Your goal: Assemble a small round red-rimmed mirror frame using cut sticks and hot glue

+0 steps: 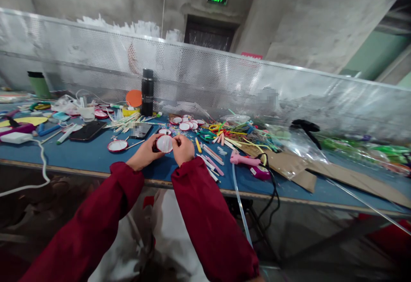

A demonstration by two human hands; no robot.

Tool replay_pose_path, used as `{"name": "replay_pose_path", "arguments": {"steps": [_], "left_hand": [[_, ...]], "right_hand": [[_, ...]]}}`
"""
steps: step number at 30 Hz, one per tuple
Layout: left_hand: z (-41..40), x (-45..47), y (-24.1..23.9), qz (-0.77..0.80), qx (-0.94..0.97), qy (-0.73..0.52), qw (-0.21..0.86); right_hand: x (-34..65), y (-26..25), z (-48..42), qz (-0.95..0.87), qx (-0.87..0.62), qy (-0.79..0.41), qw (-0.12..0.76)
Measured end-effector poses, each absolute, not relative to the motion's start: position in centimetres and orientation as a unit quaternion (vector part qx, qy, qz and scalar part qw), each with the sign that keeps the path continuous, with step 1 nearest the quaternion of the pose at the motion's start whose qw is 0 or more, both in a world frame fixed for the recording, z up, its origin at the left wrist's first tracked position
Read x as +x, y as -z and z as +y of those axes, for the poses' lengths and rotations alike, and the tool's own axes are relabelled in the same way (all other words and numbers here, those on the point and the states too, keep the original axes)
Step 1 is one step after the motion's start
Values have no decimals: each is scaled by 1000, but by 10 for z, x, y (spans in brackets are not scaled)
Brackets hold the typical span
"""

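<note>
Left hand [148,153] and right hand [184,149] both pinching, I hold the red-rimmed white disc [165,143] between them, flat face toward me, outline evenly round.

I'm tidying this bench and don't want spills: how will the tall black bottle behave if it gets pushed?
The black bottle would probably tip if pushed near its top, being tall and narrow. Once down, it might roll, since its sides look rounded. It is likely stiff, judging by its straight, undented outline.
</note>
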State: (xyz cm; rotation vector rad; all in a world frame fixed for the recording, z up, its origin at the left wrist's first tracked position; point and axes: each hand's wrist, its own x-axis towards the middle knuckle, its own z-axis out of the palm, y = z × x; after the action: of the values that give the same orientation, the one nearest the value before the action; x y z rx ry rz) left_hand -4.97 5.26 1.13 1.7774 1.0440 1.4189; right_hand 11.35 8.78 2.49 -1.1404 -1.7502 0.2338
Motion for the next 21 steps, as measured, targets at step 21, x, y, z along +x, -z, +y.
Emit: {"name": "replay_pose_path", "arguments": {"steps": [21], "left_hand": [[57, -51, -6, 409, 680, -524, 309]], "right_hand": [[115, -24, 90, -731, -468, -73, 491]]}}
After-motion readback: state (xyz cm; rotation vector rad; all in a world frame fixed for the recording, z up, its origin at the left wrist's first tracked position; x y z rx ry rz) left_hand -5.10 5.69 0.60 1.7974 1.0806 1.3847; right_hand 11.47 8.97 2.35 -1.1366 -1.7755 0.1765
